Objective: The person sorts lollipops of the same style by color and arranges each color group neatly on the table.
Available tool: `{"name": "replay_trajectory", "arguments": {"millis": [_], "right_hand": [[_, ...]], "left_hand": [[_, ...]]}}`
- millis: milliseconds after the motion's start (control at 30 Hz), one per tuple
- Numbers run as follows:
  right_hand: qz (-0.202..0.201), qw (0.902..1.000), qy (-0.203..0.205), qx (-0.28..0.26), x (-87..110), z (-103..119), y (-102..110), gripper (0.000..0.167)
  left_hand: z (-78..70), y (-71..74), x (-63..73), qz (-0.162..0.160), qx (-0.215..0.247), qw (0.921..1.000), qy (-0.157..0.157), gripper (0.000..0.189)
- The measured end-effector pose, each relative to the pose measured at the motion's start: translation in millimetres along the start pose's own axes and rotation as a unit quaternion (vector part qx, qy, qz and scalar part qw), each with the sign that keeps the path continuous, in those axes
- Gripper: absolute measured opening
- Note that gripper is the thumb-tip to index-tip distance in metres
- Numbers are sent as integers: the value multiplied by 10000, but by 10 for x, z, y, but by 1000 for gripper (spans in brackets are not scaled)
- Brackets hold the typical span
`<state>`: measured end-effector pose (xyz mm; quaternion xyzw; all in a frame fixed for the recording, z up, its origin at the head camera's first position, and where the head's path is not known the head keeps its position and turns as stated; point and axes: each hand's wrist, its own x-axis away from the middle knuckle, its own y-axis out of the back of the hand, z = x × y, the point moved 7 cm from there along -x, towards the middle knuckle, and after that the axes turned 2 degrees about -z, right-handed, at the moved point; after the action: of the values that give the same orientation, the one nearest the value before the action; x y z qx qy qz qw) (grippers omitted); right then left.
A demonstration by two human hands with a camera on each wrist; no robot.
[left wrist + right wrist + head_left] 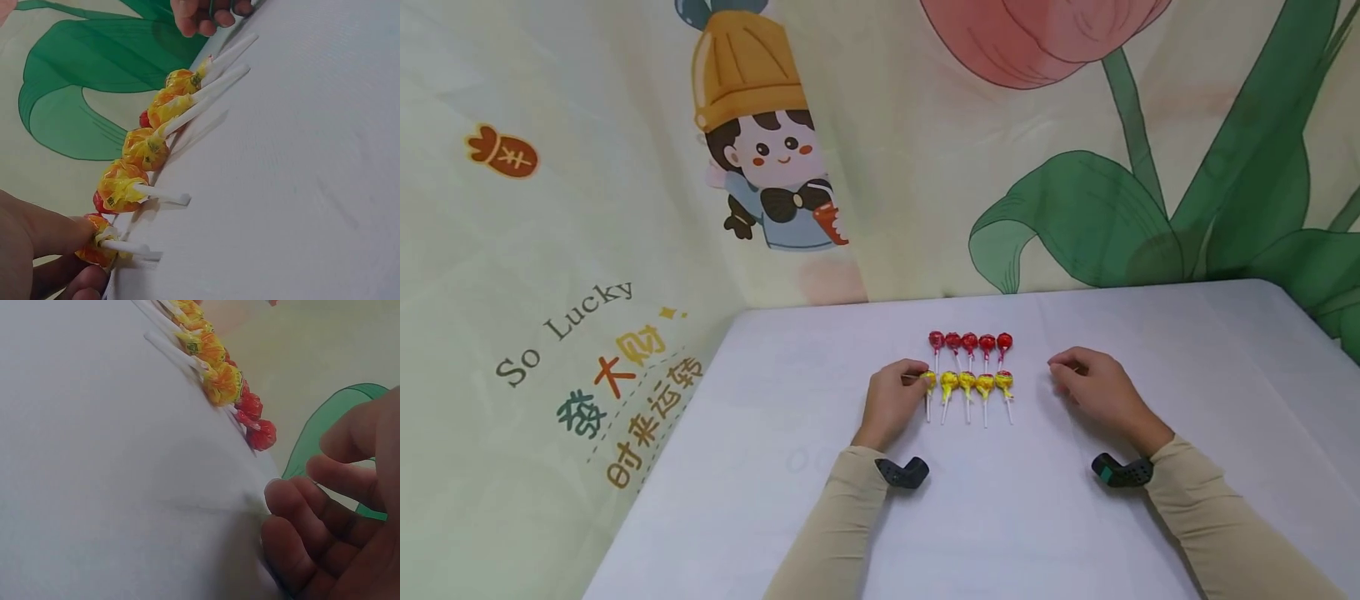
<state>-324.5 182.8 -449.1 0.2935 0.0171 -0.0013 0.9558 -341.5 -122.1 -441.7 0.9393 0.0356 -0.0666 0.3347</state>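
Observation:
My left hand (892, 398) pinches the leftmost yellow lollipop (94, 245) by its wrapped head, thumb on one side and fingers on the other; its white stick points toward me. To its right lie several more yellow lollipops (967, 382) in a row. Behind them runs a second row of red lollipops (970, 342), sticks also toward me. My right hand (1099, 385) is right of both rows, fingers loosely curled with nothing in them. In the right wrist view, its fingertips (281, 540) hover close over the cloth, apart from the nearest red lollipop (261, 435).
A white cloth-covered table (760, 500) carries both rows near its middle. Behind it hangs a printed backdrop (910, 167) with a cartoon child, a tulip and lettering. Dark wrist cameras (904, 472) sit on both wrists.

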Motion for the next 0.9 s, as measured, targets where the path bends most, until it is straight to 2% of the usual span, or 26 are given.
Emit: {"name": "replay_trajectory", "arguments": {"millis": [333, 633, 900], "right_hand": [[-145, 9998, 33, 122, 13, -24, 176, 32], [-83, 9996, 231, 116, 32, -83, 206, 33], [-69, 9994, 262, 205, 23, -147, 232, 32]], "left_hand": [[15, -56, 9, -40, 133, 9998, -129, 22], [69, -72, 21, -23, 259, 9996, -140, 26], [63, -61, 10, -32, 103, 9994, -316, 23]]}}
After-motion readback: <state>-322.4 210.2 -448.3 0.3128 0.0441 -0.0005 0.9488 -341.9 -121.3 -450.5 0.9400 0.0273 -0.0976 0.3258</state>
